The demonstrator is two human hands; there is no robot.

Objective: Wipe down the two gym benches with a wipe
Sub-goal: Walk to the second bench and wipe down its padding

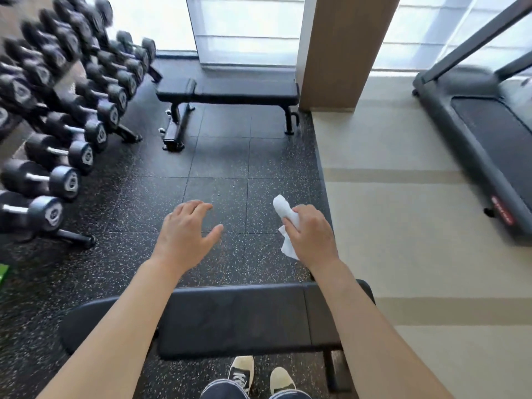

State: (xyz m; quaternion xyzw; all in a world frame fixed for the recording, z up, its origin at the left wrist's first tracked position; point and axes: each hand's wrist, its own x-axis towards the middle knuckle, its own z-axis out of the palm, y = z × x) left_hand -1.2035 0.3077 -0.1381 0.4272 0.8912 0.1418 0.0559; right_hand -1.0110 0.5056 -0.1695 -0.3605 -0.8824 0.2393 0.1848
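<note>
Two black padded gym benches stand on the speckled rubber floor. The near bench [236,318] runs crosswise just in front of my feet, under both forearms. The far bench [230,92] stands by the window and a wooden pillar. My right hand [312,234] grips a crumpled white wipe [283,210], held in the air beyond the near bench. My left hand [184,231] hovers beside it with relaxed, spread fingers and holds nothing. Neither hand touches a bench.
A dumbbell rack [66,116] with several black dumbbells lines the left side. A treadmill [486,145] stands at the right on the pale floor. The wooden pillar [342,50] rises at the far bench's right end. Bare rubber floor [224,168] lies between the benches.
</note>
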